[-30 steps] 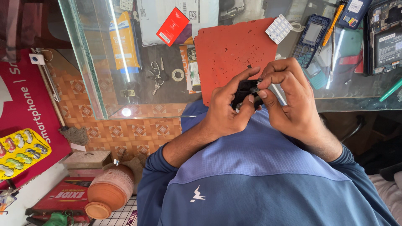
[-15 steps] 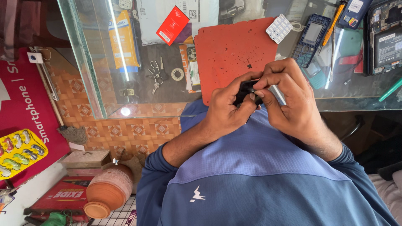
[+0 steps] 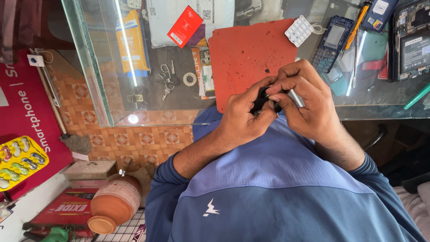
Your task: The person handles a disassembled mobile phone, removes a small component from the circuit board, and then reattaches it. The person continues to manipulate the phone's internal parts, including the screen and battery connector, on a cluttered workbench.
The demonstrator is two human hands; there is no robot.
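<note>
A small black part (image 3: 262, 101) sits pinched between both hands just over the near edge of the red mat (image 3: 251, 54). The left hand (image 3: 244, 118) clamps it from below with thumb and fingers pressed together; the right hand (image 3: 309, 105) closes on it from above, also gripping a silvery tool (image 3: 295, 97). Beyond the mat lies a blue keypad phone (image 3: 333, 38). Left of the mat and well below it, a clay pot (image 3: 114, 204) lies on its side, contents not visible.
</note>
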